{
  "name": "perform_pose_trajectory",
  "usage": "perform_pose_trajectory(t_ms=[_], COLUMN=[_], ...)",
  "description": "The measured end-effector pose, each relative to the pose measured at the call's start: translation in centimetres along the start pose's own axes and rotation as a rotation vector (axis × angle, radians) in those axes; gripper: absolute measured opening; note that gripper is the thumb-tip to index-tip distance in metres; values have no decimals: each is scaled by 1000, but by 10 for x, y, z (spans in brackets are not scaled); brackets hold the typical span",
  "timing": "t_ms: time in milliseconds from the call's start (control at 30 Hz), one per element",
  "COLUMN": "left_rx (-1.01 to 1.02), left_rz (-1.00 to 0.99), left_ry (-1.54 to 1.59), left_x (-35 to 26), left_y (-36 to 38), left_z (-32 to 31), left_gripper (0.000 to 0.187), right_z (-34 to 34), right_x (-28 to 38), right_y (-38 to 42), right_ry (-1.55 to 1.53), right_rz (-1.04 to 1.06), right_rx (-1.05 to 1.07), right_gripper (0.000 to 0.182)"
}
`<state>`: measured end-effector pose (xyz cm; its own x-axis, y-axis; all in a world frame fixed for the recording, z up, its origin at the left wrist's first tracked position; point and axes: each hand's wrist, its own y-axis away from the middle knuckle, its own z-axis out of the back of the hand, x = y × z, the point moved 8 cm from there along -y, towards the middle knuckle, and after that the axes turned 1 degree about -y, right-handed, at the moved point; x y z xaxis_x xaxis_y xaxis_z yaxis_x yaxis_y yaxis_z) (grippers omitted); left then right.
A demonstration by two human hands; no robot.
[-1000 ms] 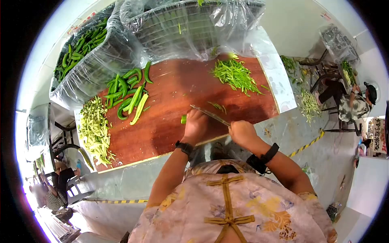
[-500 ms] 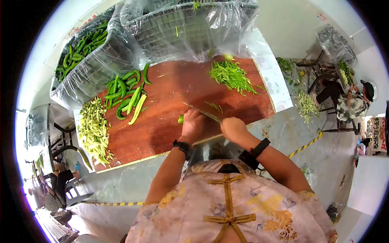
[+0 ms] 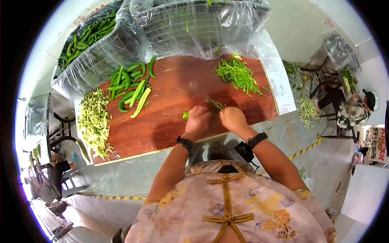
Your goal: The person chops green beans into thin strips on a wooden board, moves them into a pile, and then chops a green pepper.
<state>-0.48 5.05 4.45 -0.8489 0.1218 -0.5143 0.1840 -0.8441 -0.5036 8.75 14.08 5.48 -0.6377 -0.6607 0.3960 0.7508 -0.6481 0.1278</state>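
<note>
My left hand is closed over a green pepper on the reddish-brown board; only one end of the pepper shows past my fingers. Beside it, my right hand grips a knife, its handle hidden in my fist and its blade blurred. Some green slivers lie close to the blade. A pile of thin green shreds sits at the board's far right. Whole green peppers lie at the upper left, above a heap of pale seedy pepper cores at the left edge.
Behind the board stand a plastic-lined crate of green peppers and a second plastic-lined crate. A seated person is at the right, near scraps on the floor. Another person sits at the lower left.
The knife blade has swung from pointing left across my left hand to pointing farther up and away. My right hand has shifted slightly, and my left hand still covers the pepper.
</note>
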Motion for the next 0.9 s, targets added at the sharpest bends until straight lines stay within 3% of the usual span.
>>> perform_pose_trajectory(t_ms=[200, 267, 367, 500, 567, 767, 900], left_rx=[92, -2, -31, -7, 57, 55, -39], left_rz=[57, -13, -26, -6, 24, -27, -109], left_ry=[-13, -32, 9, 20, 31, 39, 29], left_x=[4, -3, -4, 2, 1, -8, -6], left_y=[2, -4, -5, -2, -2, -7, -2], left_z=[-3, 5, 7, 5, 1, 13, 17], left_gripper=[23, 10, 9, 10, 20, 20, 25], right_z=[11, 11, 11, 4, -9, -14, -4], right_x=[-10, -10, -12, -8, -8, 28, 17], right_y=[46, 51, 50, 42, 35, -10, -5], right_ry=[60, 85, 91, 97, 108, 44, -9], right_rz=[3, 16, 16, -5, -36, 68, 110], right_rx=[99, 128, 147, 225, 287, 67, -41], right_gripper=[31, 31, 30, 31, 31, 32, 30])
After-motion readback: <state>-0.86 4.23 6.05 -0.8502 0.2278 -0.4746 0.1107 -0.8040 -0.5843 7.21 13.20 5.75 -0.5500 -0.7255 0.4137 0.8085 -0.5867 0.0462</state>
